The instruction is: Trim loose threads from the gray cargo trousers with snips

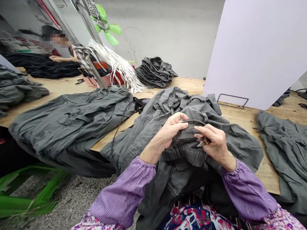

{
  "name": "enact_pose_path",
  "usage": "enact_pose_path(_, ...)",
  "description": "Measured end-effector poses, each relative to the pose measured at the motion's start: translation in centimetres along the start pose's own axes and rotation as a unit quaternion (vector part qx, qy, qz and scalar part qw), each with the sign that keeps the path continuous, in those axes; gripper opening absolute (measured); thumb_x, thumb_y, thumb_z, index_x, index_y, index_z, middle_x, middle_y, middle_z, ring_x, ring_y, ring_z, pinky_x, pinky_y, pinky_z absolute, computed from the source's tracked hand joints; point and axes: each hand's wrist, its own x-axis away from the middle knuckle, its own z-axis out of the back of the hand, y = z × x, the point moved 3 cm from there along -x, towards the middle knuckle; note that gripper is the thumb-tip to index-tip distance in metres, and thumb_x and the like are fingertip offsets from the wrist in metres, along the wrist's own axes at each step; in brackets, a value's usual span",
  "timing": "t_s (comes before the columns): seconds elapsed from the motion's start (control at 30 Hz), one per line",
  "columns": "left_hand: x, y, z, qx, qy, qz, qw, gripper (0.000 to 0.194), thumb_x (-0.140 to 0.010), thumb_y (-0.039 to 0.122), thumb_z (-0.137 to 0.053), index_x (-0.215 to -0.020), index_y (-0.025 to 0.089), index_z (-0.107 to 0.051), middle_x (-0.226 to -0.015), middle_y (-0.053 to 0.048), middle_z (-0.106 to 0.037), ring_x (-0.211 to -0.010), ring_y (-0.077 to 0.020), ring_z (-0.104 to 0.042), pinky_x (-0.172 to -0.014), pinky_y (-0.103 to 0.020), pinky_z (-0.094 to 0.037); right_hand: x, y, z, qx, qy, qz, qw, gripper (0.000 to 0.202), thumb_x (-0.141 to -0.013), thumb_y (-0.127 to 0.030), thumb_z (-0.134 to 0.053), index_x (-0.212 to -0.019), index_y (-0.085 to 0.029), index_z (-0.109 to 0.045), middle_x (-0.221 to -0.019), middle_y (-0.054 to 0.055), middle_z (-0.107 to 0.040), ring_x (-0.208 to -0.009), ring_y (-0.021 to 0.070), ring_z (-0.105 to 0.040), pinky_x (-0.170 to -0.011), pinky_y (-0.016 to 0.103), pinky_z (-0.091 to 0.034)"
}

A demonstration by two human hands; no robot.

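Observation:
Dark grey trousers (184, 155) with a gathered elastic waist lie over the table's front edge and hang down before me. My left hand (171, 129) pinches a folded edge of the cloth between thumb and fingers. Just right of it, my right hand (213, 140) grips the same edge with its thumb and forefinger. Small metal snips (202, 143) are tucked in the palm of that hand, their blades pointing left. A short stretch of the edge runs between both hands.
More grey garments (72, 118) lie at left, others (285, 150) at right. Behind stand a folded pile (155, 72), white strips (120, 64), a green fan (106, 25) and a white board (254, 54). A green stool (31, 191) is lower left. A person (62, 44) works at back left.

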Motion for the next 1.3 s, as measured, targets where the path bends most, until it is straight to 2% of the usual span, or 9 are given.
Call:
enact_pose_path(0.13,0.7,0.2,-0.9,0.02,-0.019,0.025,0.999,0.031,-0.071,0.023,-0.063,-0.099,0.019,-0.05,-0.07,0.003,-0.058,-0.052,-0.0071,-0.052,-0.051,-0.018,-0.04,-0.8,0.0,0.1,0.005,-0.077,0.004,0.997,0.034,-0.078,-0.005,-0.047,-0.105,-0.02,-0.061,-0.074,0.001,-0.055,-0.061,0.0108,-0.051,-0.056,0.022,-0.042)
enact_pose_path(0.3,1.2,-0.2,-1.4,0.058,-0.014,0.027,0.998,0.033,-0.07,0.019,-0.064,-0.1,0.018,-0.051,-0.068,0.003,-0.058,-0.054,-0.0069,-0.053,-0.053,-0.018,-0.042,-0.2,-0.6,0.2,0.031,-0.05,0.021,0.998,0.019,-0.076,-0.005,-0.045,-0.08,-0.018,-0.058,-0.068,0.001,-0.051,-0.062,0.0121,-0.047,-0.058,0.024,-0.038)
enact_pose_path(0.4,1.3,-0.7,-1.7,0.066,-0.008,0.036,0.997,0.033,-0.069,0.018,-0.065,-0.099,0.018,-0.052,-0.065,0.004,-0.058,-0.051,-0.0061,-0.052,-0.052,-0.017,-0.041,0.3,-0.2,-0.1,-0.085,-0.037,-0.111,0.989,0.011,-0.082,-0.016,-0.048,-0.072,-0.018,-0.052,-0.064,-0.002,-0.046,-0.056,0.0101,-0.041,-0.053,0.023,-0.034)
enact_pose_path(0.5,1.5,-1.1,-1.8,0.076,-0.001,0.038,0.996,0.034,-0.068,0.019,-0.067,-0.098,0.017,-0.052,-0.067,0.002,-0.06,-0.053,-0.0072,-0.054,-0.054,-0.018,-0.042,1.2,0.6,-0.6,-0.27,-0.016,-0.288,0.919,0.016,-0.086,-0.03,-0.049,-0.074,-0.019,-0.048,-0.058,-0.005,-0.037,-0.049,0.0074,-0.031,-0.044,0.02,-0.026)
enact_pose_path(0.6,1.7,-1.3,-1.8,0.094,0.008,0.033,0.995,0.034,-0.067,0.019,-0.067,-0.098,0.017,-0.051,-0.072,0.001,-0.064,-0.057,-0.0088,-0.057,-0.057,-0.02,-0.045,2.1,1.0,-0.1,-0.32,0.016,-0.35,0.88,0.019,-0.084,-0.036,-0.053,-0.079,-0.019,-0.048,-0.058,-0.007,-0.034,-0.047,0.0065,-0.027,-0.043,0.019,-0.024)
enact_pose_path(0.8,2.1,-1.3,-1.8,0.097,0.016,0.028,0.995,0.033,-0.068,0.018,-0.066,-0.096,0.017,-0.05,-0.074,0.001,-0.065,-0.06,-0.0091,-0.059,-0.06,-0.02,-0.046,3.7,0.3,2.5,-0.131,-0.047,-0.259,0.956,0.033,-0.085,-0.038,-0.052,-0.111,-0.019,-0.042,-0.069,-0.004,-0.045,-0.058,0.0103,-0.042,-0.054,0.023,-0.036)
enact_pose_path(0.9,2.3,-1.0,-2.1,0.077,0.024,0.024,0.996,0.032,-0.068,0.018,-0.066,-0.096,0.017,-0.05,-0.072,0.001,-0.065,-0.059,-0.0089,-0.058,-0.059,-0.02,-0.046,4.1,-0.4,3.1,0.009,-0.058,-0.191,0.98,0.02,-0.089,-0.03,-0.047,-0.105,-0.019,-0.047,-0.078,0.002,-0.054,-0.067,0.0138,-0.05,-0.062,0.026,-0.041)
enact_pose_path(1.07,2.7,-0.5,-3.1,0.038,0.024,0.02,0.999,0.033,-0.069,0.021,-0.064,-0.097,0.019,-0.048,-0.067,0.003,-0.063,-0.053,-0.0093,-0.057,-0.053,-0.019,-0.045,3.3,-1.5,3.1,0.115,-0.087,-0.101,0.984,0.015,-0.092,-0.028,-0.044,-0.097,-0.017,-0.052,-0.085,0.007,-0.061,-0.076,0.018,-0.055,-0.067,0.029,-0.043)
enact_pose_path(1.3,2.9,-0.2,-3.8,0.024,0.017,0.013,0.999,0.034,-0.069,0.02,-0.064,-0.098,0.019,-0.046,-0.064,0.004,-0.06,-0.052,-0.0088,-0.056,-0.051,-0.018,-0.043,2.5,-1.9,3.2,0.167,-0.121,-0.084,0.975,0.019,-0.093,-0.03,-0.041,-0.091,-0.016,-0.054,-0.083,0.006,-0.063,-0.074,0.0178,-0.056,-0.067,0.029,-0.041)
